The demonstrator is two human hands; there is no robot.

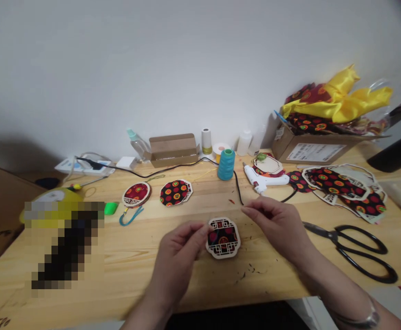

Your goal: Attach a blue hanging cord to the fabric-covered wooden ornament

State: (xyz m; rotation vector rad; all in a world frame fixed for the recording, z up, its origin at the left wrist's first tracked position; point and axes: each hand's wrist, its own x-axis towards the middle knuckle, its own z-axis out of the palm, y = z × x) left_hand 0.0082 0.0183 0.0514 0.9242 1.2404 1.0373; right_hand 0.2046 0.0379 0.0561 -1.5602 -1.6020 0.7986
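My left hand (183,252) pinches the left edge of a small fabric-backed wooden lattice frame (223,238). The frame has a pale scalloped rim, and dark cloth with red and yellow patterns shows through its cutwork. To the right and a little higher, my right hand (276,224) is raised with thumb and fingertips pressed together. What lies in that pinch, if anything, is too small to make out. Near the right hand are a white glue gun (265,179) and large black-handled scissors (351,247). A teal thread cone (226,165) stands beyond the frame.
A round ornament (136,194) with a blue cord and an octagonal fabric piece (176,192) lie left of centre. More fabric-covered frames (344,185) are piled at right, before a cardboard box (310,149) of cloth. A black cable (173,169) crosses the back. Scraps litter the wooden table (118,275).
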